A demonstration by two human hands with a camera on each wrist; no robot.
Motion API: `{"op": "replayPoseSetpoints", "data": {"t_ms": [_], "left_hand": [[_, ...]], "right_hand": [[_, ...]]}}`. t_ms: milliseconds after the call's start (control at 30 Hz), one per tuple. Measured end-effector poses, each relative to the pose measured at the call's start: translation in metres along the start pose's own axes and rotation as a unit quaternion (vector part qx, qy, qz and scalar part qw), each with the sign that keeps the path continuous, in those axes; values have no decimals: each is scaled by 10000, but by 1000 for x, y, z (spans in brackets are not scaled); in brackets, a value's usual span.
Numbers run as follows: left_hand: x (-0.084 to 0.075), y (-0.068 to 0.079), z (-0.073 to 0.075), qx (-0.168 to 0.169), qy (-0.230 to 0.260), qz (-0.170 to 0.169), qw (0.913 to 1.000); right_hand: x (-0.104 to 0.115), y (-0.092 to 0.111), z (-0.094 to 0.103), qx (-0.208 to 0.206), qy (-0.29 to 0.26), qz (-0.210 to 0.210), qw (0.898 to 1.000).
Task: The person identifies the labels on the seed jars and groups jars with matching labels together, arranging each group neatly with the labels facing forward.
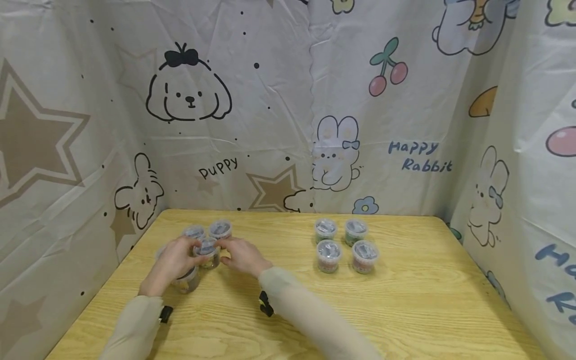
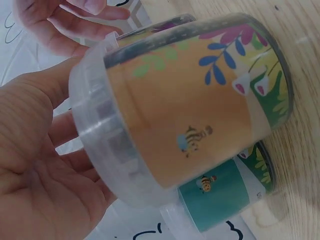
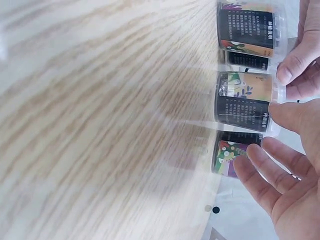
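Both hands meet at one lidded plastic planting cup on the left of the table. From its left side my left hand holds the lid, thumb and fingers at the rim. My right hand touches the same lid from the right; in the right wrist view its other fingers are spread loosely. This cup's orange and black label shows there. Near it stand cups at the back, back left and front; another at the left is partly hidden by my left hand.
Several similar lidded cups stand grouped right of centre. The wooden table is bounded by a printed cloth at the back and both sides. A black wrist strap piece hangs under the right sleeve.
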State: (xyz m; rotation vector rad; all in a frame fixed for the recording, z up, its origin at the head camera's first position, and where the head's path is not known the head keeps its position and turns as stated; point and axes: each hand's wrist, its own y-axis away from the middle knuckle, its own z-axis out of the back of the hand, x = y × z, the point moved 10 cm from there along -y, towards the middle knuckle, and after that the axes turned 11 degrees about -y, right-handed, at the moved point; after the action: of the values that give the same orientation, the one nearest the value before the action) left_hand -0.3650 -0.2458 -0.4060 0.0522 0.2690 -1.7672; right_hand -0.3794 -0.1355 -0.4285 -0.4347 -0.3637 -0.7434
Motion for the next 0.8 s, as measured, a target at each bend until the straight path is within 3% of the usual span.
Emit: {"op": "replayPoseSetpoints", "data": {"t_ms": [200,367,800], "left_hand": [[-5,-5,-8,113,180,-46,9998],[-7,-7,-11,134,289,36,9995],[-33,-7,0,-565,182,-427,9973]], "right_hand": [[-4,0,-3,49,-7,-150,9999],[-7,1,1,-140,-584,-113,9981],[-27,15,13,-400,-1201,-160,9918]]}}
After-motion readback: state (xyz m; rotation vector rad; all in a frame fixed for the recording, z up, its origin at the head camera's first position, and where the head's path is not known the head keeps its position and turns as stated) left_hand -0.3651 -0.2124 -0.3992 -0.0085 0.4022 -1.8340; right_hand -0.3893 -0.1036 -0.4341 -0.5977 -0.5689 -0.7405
